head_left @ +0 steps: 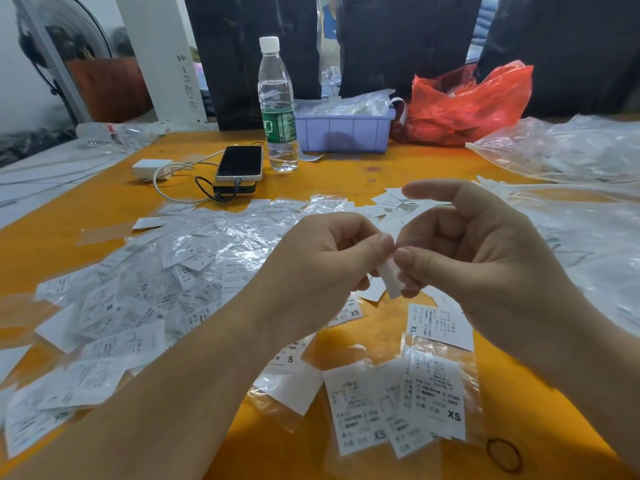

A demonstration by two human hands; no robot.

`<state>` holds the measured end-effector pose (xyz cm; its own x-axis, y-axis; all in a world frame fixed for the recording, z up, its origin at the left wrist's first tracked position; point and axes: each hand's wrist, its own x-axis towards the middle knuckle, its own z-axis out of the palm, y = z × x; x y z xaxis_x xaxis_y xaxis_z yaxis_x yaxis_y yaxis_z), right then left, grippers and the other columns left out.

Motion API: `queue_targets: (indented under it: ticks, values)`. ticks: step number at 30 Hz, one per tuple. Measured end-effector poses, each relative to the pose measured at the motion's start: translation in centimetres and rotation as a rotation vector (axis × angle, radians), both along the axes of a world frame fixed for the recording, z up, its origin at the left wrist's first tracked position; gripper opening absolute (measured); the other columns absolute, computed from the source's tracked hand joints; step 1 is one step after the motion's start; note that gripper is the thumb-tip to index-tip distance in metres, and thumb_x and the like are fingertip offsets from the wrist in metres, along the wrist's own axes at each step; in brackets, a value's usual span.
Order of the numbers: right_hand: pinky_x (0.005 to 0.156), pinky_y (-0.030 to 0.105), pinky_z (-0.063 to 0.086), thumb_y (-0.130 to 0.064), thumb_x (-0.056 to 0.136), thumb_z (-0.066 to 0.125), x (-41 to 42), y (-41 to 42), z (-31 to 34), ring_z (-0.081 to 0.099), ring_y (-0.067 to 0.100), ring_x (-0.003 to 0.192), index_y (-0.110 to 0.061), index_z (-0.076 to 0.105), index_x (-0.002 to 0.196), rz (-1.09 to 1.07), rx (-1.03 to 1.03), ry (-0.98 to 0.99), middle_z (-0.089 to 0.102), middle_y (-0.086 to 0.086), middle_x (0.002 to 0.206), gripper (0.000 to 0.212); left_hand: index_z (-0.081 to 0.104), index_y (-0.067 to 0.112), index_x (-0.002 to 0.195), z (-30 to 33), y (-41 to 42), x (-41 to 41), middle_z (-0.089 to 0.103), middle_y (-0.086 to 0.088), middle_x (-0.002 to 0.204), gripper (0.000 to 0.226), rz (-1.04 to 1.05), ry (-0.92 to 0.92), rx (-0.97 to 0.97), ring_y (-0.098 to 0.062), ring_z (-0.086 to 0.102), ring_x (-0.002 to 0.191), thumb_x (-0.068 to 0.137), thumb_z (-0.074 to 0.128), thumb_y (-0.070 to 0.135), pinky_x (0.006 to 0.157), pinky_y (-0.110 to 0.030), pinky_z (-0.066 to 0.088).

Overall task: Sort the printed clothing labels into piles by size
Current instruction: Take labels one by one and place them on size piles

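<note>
A label point(391, 277) is pinched between both hands, left point(322, 268) and right point(485, 251). Its size must be read, probably, before a pile is chosen.

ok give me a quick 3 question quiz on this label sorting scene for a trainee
1. True or false: both hands pinch the same small white label.
2. Which size is printed on the two bagged labels nearest the camera? A) XS B) XL C) M
3. Fill in: the water bottle stands beside a purple ____.

Key
1. True: the left hand and the right hand meet at it, thumbs on top.
2. A: XS. The XL label lies further back, under the right hand.
3. Tray: the purple tray holds clear bags.
</note>
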<state>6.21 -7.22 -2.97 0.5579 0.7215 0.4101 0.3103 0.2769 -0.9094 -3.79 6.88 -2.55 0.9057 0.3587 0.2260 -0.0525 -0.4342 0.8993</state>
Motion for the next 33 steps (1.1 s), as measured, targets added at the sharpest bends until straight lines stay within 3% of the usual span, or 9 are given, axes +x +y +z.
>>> queue_targets:
  ticks: [3,6,9,13,17,20,24,29,33]
  values:
    - [0.064,0.037,0.059,0.003,0.078,0.074,0.13,-0.07,-0.04,0.066,0.031,0.076,-0.017,0.056,0.122,0.009,-0.026,-0.019,0.066,0.012,0.082,0.052,0.071,0.014,0.081,0.05,0.06,-0.03,0.069,0.002,0.069,0.016,0.047,-0.032,0.011,-0.004,0.060,0.059,0.093,0.062,0.022,0.059,-0.016,0.050]
    - [0.071,0.043,0.060,-0.024,0.072,0.084,0.19,-0.15,-0.08,0.067,0.023,0.082,-0.025,0.052,0.126,-0.012,-0.111,-0.045,0.067,0.006,0.091,0.063,0.071,0.017,0.080,0.29,-0.02,-0.14,0.069,0.001,0.071,0.012,0.087,-0.082,0.041,-0.006,0.061,0.060,0.090,0.066,0.022,0.057,-0.018,0.051]
    - [0.073,0.040,0.059,-0.047,0.061,0.086,0.23,-0.12,-0.37,0.068,0.013,0.084,-0.034,0.051,0.125,-0.050,-0.273,-0.163,0.066,-0.005,0.096,0.075,0.071,0.022,0.079,0.42,-0.08,-0.23,0.069,0.000,0.072,0.008,0.109,-0.100,0.073,-0.017,0.064,0.067,0.086,0.070,0.025,0.063,-0.031,0.055]
    - [0.059,0.034,0.053,-0.018,0.074,0.080,0.29,0.11,-0.37,0.065,0.013,0.063,-0.025,0.065,0.104,-0.069,-0.248,-0.226,0.069,-0.001,0.075,0.034,0.070,0.020,0.080,0.50,-0.21,-0.35,0.068,-0.007,0.074,0.007,0.129,-0.136,0.051,-0.028,0.063,0.071,0.085,0.071,0.024,0.065,-0.044,0.054]
    - [0.054,0.028,0.052,-0.003,0.081,0.072,0.72,-0.10,-0.21,0.062,0.018,0.058,-0.019,0.068,0.095,-0.081,-0.182,-0.106,0.068,0.006,0.070,0.021,0.068,0.019,0.078,0.53,0.13,-0.31,0.067,-0.001,0.068,0.009,0.176,-0.163,0.018,-0.011,0.060,0.059,0.087,0.069,0.023,0.058,-0.027,0.054]
    - [0.056,0.029,0.054,-0.007,0.081,0.072,0.71,0.00,-0.21,0.063,0.016,0.063,-0.022,0.068,0.093,-0.127,-0.212,-0.102,0.068,0.004,0.076,0.020,0.067,0.018,0.078,0.51,0.28,-0.22,0.065,0.002,0.063,0.010,0.205,-0.157,0.006,-0.005,0.059,0.055,0.087,0.068,0.022,0.056,-0.021,0.054]
    - [0.066,0.027,0.050,-0.031,0.067,0.077,0.78,-0.07,-0.24,0.063,0.006,0.071,-0.030,0.066,0.086,-0.252,-0.374,-0.264,0.066,-0.012,0.086,0.021,0.066,0.023,0.077,0.36,0.24,-0.26,0.066,0.001,0.068,0.011,0.233,-0.177,0.075,-0.012,0.061,0.061,0.088,0.067,0.026,0.057,-0.028,0.055]
    - [0.080,0.040,0.057,-0.046,0.063,0.085,-0.08,-0.23,0.03,0.064,0.005,0.093,-0.038,0.067,0.099,-0.011,-0.416,-0.240,0.067,-0.016,0.100,0.041,0.069,0.024,0.080,-0.07,-0.31,-0.23,0.067,0.004,0.071,0.007,0.137,-0.116,0.200,-0.011,0.062,0.066,0.087,0.069,0.024,0.062,-0.031,0.054]
    - [0.076,0.051,0.056,-0.025,0.075,0.081,0.08,-0.02,-0.30,0.066,0.012,0.079,-0.026,0.069,0.088,-0.015,-0.393,-0.291,0.069,-0.004,0.084,0.017,0.071,0.024,0.081,-0.15,-0.58,-0.20,0.067,0.006,0.069,0.007,0.100,-0.120,0.218,-0.008,0.061,0.062,0.088,0.069,0.023,0.057,-0.025,0.052]
